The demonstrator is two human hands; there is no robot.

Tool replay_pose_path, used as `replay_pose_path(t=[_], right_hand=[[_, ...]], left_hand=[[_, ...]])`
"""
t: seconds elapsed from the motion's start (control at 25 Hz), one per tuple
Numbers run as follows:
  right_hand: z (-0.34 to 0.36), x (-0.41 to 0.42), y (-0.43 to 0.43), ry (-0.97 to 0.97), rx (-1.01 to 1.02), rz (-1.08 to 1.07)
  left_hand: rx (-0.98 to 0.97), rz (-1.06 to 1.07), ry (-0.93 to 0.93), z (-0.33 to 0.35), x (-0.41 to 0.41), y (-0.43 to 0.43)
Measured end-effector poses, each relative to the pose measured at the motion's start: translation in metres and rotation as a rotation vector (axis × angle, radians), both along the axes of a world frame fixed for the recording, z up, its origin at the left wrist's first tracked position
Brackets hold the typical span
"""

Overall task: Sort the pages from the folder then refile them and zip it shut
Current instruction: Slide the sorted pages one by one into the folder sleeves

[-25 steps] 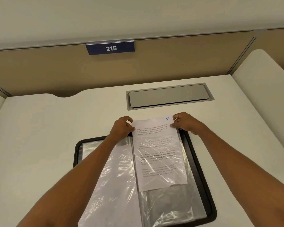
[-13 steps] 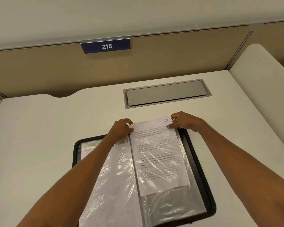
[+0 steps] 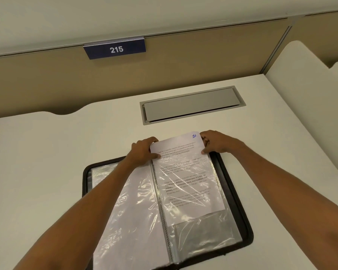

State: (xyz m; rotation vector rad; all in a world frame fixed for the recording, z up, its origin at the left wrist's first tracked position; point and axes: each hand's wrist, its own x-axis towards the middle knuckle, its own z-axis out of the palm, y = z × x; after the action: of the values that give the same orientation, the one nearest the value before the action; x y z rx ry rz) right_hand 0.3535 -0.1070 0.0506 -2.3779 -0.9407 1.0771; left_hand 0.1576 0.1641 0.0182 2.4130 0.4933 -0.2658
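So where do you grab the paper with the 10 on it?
By its top corners, one from each side, as the left hand and right hand do. Only the top of the page sticks out of the plastic sleeve; the rest is inside it.

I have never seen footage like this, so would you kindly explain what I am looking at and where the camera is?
There is no machine here: a person works with bare hands, and the one camera sits on their head, looking forward and down. On the white desk lies an open black zip folder of clear plastic sleeves. The left hand and right hand each pinch a top corner of a printed page, marked 10 in blue, whose lower part lies inside the right-hand sleeve while its top sticks out. Further back are a grey hatch set in the desk and a sign reading 215.
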Motion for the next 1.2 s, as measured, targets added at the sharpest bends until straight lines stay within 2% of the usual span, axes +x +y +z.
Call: replay_pose_path(t=[0.16,0.36,0.72,0.96,1.2], right_hand=[[0.0,0.004,0.006,-0.135,0.041,-0.041],[0.001,0.008,0.007,-0.107,0.007,0.024],[0.0,0.002,0.007,-0.116,0.012,0.072],[0.005,0.001,0.006,-0.089,0.009,0.06],[0.007,0.0,0.008,-0.161,-0.024,0.117]], left_hand=[[0.029,-0.048,-0.042,0.0,0.004,-0.002],[0.057,-0.088,-0.015,0.002,0.006,-0.003],[0.057,-0.086,-0.145,0.0,-0.003,-0.008],[0.114,-0.177,-0.149,0.003,-0.005,-0.011],[0.177,-0.194,-0.107,0.001,-0.003,-0.012]])
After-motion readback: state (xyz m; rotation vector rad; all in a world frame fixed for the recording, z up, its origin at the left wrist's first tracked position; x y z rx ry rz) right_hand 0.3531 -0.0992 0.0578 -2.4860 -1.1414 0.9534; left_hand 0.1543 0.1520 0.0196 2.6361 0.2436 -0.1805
